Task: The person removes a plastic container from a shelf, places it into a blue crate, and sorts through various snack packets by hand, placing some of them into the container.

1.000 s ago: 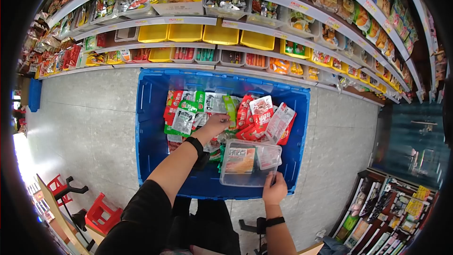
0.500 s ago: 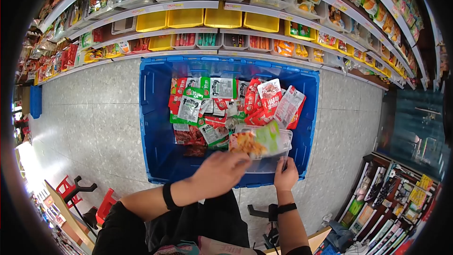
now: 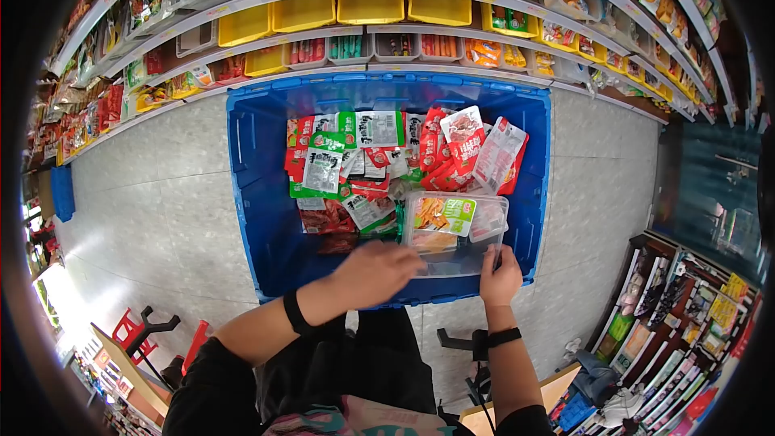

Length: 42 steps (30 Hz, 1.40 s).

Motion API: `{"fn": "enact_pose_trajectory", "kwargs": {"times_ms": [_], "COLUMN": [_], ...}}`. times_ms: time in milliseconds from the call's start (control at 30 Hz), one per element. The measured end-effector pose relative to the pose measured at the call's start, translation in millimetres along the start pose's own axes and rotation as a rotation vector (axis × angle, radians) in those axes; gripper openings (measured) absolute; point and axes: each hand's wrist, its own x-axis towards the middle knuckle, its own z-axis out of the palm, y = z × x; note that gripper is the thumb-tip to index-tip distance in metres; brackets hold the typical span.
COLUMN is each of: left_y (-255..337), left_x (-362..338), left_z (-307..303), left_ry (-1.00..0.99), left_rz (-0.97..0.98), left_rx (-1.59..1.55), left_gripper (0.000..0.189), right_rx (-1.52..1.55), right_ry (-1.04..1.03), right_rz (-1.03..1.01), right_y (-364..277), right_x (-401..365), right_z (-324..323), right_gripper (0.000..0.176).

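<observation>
A clear plastic bin point(image 3: 452, 265) sits in the front right of the blue crate point(image 3: 533, 194). My right hand point(image 3: 500, 276) grips its near right corner. Inside the bin, a snack packet point(image 3: 444, 216) with a green, white and orange label lies face up at the left, and a paler packet point(image 3: 487, 222) is beside it. My left hand point(image 3: 378, 273) hovers at the bin's near left corner, its fingers blurred. Behind the bin, red packets point(image 3: 462, 141) and green-and-white packets point(image 3: 323, 163) are heaped in the crate.
Beyond the crate rise shelves with yellow bins point(image 3: 370, 6) and clear bins of packaged snacks. Grey tiled floor point(image 3: 153, 194) lies on both sides. A red stool point(image 3: 133, 335) stands at the lower left, and a rack of goods point(image 3: 670, 331) at the right.
The labelled snack packet, tilted and blurred before, now lies flat in the bin. My left hand has drawn slightly down and left. My right hand keeps its grip on the bin's corner.
</observation>
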Motion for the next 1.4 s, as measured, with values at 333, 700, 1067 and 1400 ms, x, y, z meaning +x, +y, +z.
{"fn": "enact_pose_trajectory", "kwargs": {"times_ms": [333, 700, 1067, 1400], "left_y": [-121, -133, -150, -181], "left_x": [-16, -40, -34, -17], "left_z": [-44, 31, 107, 126], "left_ry": [-0.112, -0.617, -0.717, -0.002], "left_rz": [-0.721, -0.745, -0.780, -0.904], "left_rx": [0.577, 0.129, 0.059, -0.871], "left_gripper": [0.032, 0.031, 0.059, 0.034], "right_rx": [-0.002, 0.028, 0.116, 0.158], "right_ry": [-0.004, -0.026, -0.027, -0.038], "right_rz": [0.019, 0.024, 0.132, 0.125], "right_y": [-3, 6, 3, 11], "right_x": [1, -3, -2, -3], "right_z": [-2, 2, 1, 4], "right_gripper": [0.022, 0.024, 0.029, 0.031]}}
